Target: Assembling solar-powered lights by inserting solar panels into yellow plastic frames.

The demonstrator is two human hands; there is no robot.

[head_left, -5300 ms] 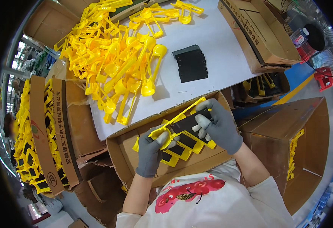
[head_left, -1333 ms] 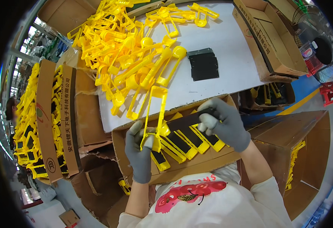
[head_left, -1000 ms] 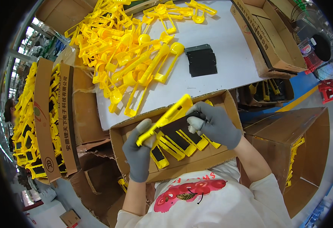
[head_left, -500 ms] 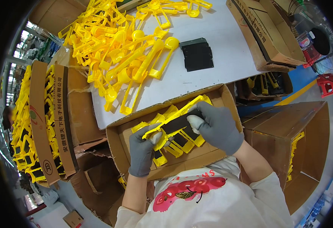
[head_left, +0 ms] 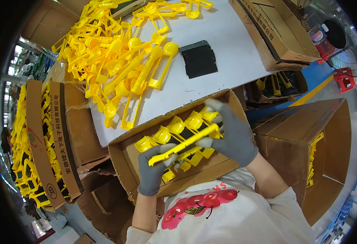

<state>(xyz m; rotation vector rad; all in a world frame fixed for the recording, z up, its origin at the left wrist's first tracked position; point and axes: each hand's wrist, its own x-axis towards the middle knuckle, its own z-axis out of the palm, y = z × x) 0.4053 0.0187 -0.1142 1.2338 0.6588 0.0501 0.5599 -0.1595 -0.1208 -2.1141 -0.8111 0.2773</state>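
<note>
White table [head_left: 235, 49] behind, the yellow frame [head_left: 188, 143] over the cardboard box [head_left: 123, 158] looks light and stiffish, probably best held by its ends, left hand [head_left: 151, 171] clamped on one, right hand's grip [head_left: 237, 140] hard to tell.

Free: bare white tabletop [head_left: 239, 53] right of the black sheets [head_left: 201, 61], up to the long carton [head_left: 255, 37] at its right end; narrower lane between sheets and yellow pile [head_left: 115, 61]; strip on the near side of the sheets too. Pile blocks the table's left half, loose pieces jutting out. Open carton [head_left: 118, 162]: middle blocked from above by left hand [head_left: 153, 168], right hand [head_left: 235, 138] and held yellow frame [head_left: 185, 145], more frames [head_left: 177, 125] below. Bare cardboard at its left end. Torso [head_left: 215, 207] closes the near side
</note>
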